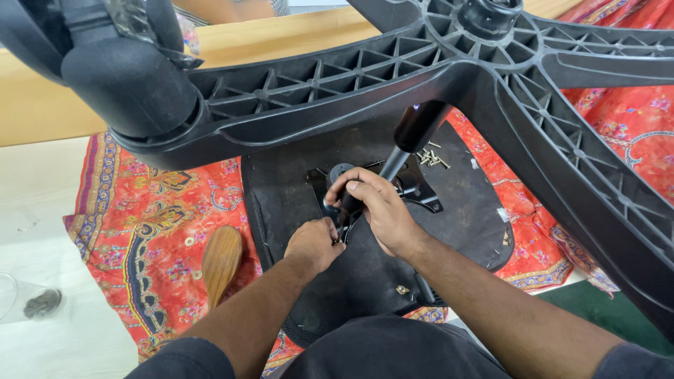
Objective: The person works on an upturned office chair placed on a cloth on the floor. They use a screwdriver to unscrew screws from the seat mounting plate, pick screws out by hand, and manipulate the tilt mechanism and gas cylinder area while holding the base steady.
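An upturned office chair lies on a red patterned cloth (pixel 147 231), its black seat underside (pixel 463 210) facing up. The black star base (pixel 393 77) with a caster wheel (pixel 130 84) looms close over the seat on the gas cylinder (pixel 418 130). My right hand (pixel 375 207) grips the dark handle of a screwdriver (pixel 347 207) held upright over the metal seat mechanism plate (pixel 421 193). My left hand (pixel 314 242) is closed around the tool's lower shaft, right at the plate. The tip is hidden by my fingers.
A small heap of loose screws (pixel 432 158) lies on the seat underside behind the cylinder. A wooden-backed brush (pixel 221 260) rests on the cloth to the left. A clear glass item (pixel 28 302) stands on the pale floor at far left. A wooden edge (pixel 42 105) runs behind.
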